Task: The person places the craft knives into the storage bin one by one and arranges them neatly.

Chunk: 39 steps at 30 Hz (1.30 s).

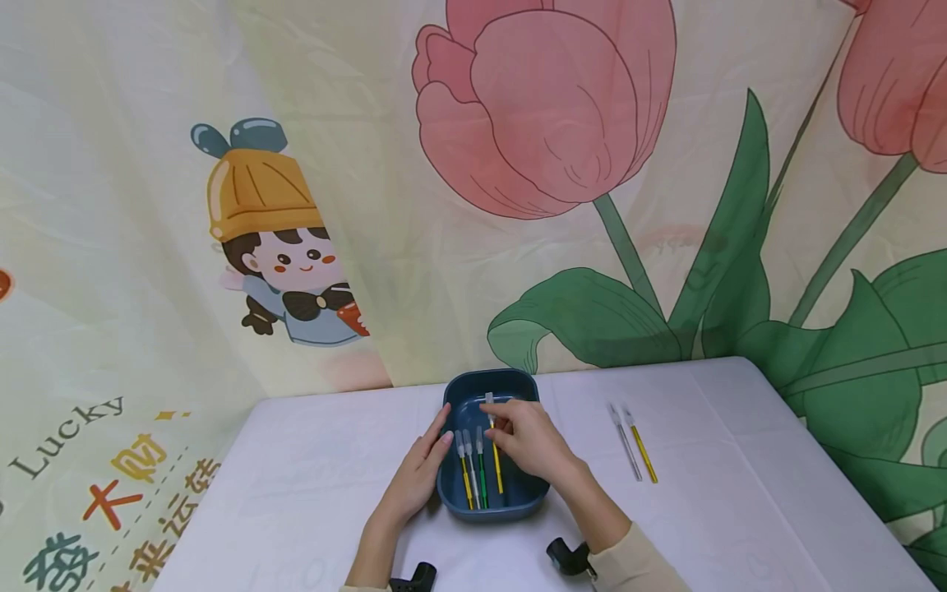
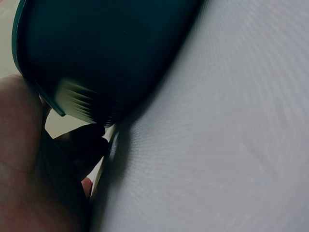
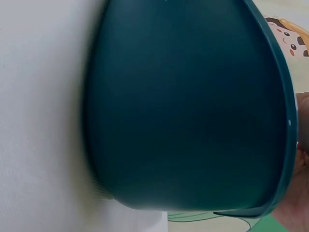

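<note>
One blue tray [image 1: 528, 495] is standing at the middle of the far edge of the white surface [image 1: 725, 510]. Left hand [image 1: 418, 477] is holding its left wall, thumb at the rim, other fingers lying along the outside; left wrist view is showing fingertips in shadow near the tray's base. Right hand [image 1: 531, 440] is reaching over the right rim, thumb and index finger pinching a yellow stick [image 1: 498, 473] near its clear cap; how the remaining fingers are lying, cannot tell. That stick is slanting slightly in the tray's right half, cap toward the far edge; whether its lower end is touching the tray floor, cannot tell. Three others are lying side by side in the left half, caps pointing the same way: second yellow stick [image 1: 466, 481], silver stick [image 1: 473, 477], green stick [image 1: 482, 475] nearest the middle. Loose pair is resting on the surface between the tray and the right edge, nearer the tray: second silver stick [image 1: 626, 444], third yellow stick [image 1: 642, 448] just beside it, both with caps toward the far edge. Tulip-printed curtain [image 1: 551, 107] is hanging behind. Right wrist view is mostly filling with the tray's outer wall.
</note>
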Tool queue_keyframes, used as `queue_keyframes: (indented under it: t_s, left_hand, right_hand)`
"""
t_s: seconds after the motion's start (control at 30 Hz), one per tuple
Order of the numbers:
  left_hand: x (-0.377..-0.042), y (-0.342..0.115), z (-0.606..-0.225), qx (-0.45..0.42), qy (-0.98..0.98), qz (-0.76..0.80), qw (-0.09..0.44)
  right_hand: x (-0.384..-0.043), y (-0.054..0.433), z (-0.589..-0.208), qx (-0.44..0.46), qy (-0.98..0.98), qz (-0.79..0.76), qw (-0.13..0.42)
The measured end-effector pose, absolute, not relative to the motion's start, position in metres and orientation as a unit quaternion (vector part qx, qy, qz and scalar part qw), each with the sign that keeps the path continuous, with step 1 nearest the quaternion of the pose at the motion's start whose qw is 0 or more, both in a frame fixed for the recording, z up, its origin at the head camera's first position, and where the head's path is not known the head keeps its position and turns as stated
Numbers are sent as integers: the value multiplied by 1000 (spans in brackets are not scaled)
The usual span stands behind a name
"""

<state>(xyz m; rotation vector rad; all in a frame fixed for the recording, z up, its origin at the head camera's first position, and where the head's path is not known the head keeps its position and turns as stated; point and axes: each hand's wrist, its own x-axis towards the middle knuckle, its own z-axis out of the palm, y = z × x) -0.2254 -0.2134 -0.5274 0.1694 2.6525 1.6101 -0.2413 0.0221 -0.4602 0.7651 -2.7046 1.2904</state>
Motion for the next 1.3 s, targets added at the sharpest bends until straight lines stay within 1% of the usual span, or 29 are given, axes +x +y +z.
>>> queue_keyframes:
  t_s: [0.43, 0.73, 1.1, 1.3]
  left_hand:
    - [-225, -213, -527, 54, 854, 518, 15]
    - [-226, -213, -528, 63, 855, 514, 4]
    - [-225, -212, -527, 53, 854, 517, 14]
    - [-226, -213, -528, 53, 857, 512, 11]
  right_hand:
    - [-242, 10, -472, 245, -880, 406, -1]
    - [-242, 5, -477, 238, -884, 402, -23]
    - [-241, 1, -479, 236, -893, 382, -28]
    - [-241, 1, -481, 237, -894, 379, -36]
